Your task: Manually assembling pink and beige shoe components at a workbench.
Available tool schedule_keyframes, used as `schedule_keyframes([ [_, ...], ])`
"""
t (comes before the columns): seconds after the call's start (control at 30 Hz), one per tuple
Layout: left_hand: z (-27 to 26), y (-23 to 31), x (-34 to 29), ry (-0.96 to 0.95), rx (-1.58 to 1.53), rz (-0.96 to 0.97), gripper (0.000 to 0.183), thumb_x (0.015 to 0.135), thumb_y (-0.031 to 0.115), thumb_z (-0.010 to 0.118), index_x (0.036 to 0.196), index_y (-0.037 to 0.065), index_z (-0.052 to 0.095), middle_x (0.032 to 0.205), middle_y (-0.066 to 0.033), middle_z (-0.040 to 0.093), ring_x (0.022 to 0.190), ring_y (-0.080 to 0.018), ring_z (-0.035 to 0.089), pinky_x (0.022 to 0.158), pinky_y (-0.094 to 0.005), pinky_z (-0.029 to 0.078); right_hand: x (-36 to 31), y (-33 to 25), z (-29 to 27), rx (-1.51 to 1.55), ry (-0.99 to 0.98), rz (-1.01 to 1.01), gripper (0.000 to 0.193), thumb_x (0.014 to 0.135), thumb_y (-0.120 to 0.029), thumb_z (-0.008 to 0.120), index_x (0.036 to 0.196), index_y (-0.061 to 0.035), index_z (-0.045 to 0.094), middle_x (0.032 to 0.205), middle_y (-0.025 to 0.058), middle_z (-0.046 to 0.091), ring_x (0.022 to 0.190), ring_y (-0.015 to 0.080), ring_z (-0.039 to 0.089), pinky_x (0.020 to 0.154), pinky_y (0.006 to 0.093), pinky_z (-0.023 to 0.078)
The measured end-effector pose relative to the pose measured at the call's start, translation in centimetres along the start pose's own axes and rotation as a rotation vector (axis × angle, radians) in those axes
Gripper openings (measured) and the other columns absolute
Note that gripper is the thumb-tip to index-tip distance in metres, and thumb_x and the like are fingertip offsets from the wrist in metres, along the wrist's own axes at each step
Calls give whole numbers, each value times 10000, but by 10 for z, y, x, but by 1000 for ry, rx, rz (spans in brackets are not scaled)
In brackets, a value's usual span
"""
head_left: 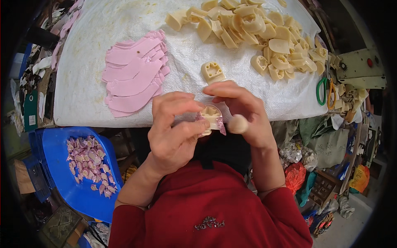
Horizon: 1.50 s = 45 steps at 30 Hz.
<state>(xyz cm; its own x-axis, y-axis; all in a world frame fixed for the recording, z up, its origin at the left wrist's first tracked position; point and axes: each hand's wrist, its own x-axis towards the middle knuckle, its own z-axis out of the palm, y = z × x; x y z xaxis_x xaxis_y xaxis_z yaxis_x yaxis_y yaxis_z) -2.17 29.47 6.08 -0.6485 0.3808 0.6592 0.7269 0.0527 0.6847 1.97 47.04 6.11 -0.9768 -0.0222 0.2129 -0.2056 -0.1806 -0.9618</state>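
In front of my body, just off the table's near edge, I hold a cream plastic shoe heel (211, 117) with a pink glittery strip (221, 124) wrapped around part of it. My left hand (171, 128) pinches the heel between thumb and fingers, its hollow side turned up. My right hand (246, 113) hovers close beside it, the fingers and thumb apart and nothing between them. Another cream heel (213, 72) lies on the table just beyond my right fingertips. To the left sits a stack of pale pink strips (134, 76), fanned out, with glitter showing at some edges.
A large pile of cream heels (269, 33) covers the far right of the white-sheeted table (82, 82). Green-handled (321, 91) and orange-handled tools (331, 95) lie at its right edge. Below left, a blue basin (74, 190) holds many pink-covered heels (89, 159). Bags and scraps crowd the right.
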Motion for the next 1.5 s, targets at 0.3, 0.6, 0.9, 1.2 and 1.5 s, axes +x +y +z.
schedule_keyframes([
  [0.3, -3, 3, -14, -21, -424, -356, 493, 891, 356, 563, 1238, 9, 519, 1146, -138, 496, 1006, -218, 498, 776, -291, 425, 5, 0, -1, -388, 17, -260, 426, 677, -85, 748, 1079, -56, 612, 971, 64, 655, 871, 243, 592, 766, 321, 488],
  [0.6, 8, 15, -14, -166, -808, -790, 565, 917, 330, 414, 1341, 3, 231, 1030, -106, 518, 831, -132, 526, 732, -257, 437, -7, 3, 20, -542, -31, -303, 446, 727, -138, 735, 1142, -75, 584, 1081, 93, 563, 955, 250, 495, 779, 317, 450],
  [0.9, 19, 25, -12, -80, -783, -618, 733, 939, 528, 366, 1377, -26, 171, 1059, -112, 484, 689, -98, 529, 608, -226, 454, 0, -4, 20, 250, -113, 368, 166, 888, -135, 546, 1014, -36, 584, 786, 35, 579, 455, 75, 515, 383, 188, 407],
  [1.2, 18, 21, -17, -21, -493, -590, 680, 943, 507, 353, 1359, -19, 241, 1149, -121, 463, 996, -143, 493, 876, -278, 406, -14, 18, 42, 34, -26, 3, 376, 960, -367, 465, 1112, -37, 564, 1014, 42, 523, 916, 145, 515, 786, 263, 423],
  [1.5, 19, 11, -18, 61, -641, -651, 562, 940, 345, 412, 1388, 61, 226, 1126, -78, 460, 982, -128, 488, 851, -268, 404, -12, 14, 48, -129, 26, -69, 379, 958, -262, 423, 1239, -19, 492, 1061, 91, 519, 952, 204, 521, 845, 305, 404],
])
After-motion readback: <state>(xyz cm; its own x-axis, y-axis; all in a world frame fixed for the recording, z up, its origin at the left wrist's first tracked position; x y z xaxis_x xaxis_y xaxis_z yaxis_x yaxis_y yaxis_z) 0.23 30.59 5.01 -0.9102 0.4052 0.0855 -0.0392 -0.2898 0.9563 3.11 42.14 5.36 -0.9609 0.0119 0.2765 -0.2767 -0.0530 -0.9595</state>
